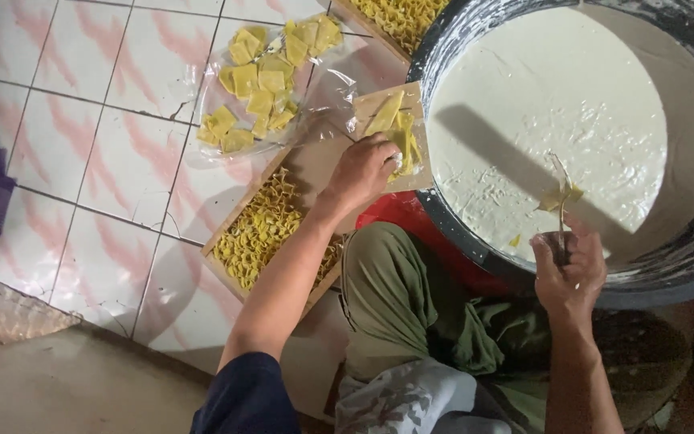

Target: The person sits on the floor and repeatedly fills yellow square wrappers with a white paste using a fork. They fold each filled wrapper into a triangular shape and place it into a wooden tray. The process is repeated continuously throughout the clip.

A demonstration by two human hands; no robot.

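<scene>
Landmark: a big dark basin (475,233) of white paste (548,104) is taken as the reference for all places.
Left hand (361,170): closed, knuckles up, on a small stack of yellow wrappers (395,128) lying on a board (371,104) just left of the basin's rim.
Right hand (568,269): closed round a thin stick (561,209) at the basin's near rim; a scrap of yellow wrapper hangs at the stick's upper part, over the paste.
Wrappers: judged thin, light, limp and easily torn; a single sheet is best lifted by one corner or edge, with a gentle pinch.
Paste: judged wet and sticky, so smeared sheets may cling together.
More wrappers: loose squares lie on clear plastic (202,88) further left of the basin.
Tray (222,261): folded yellow pieces are packed in it, left of the basin and nearer the knee.
Surface: a tiled floor (82,161), white with pink streaks; no bench is seen.
Room: dim, low working position, green cloth (395,297) over the lap below the basin.
</scene>
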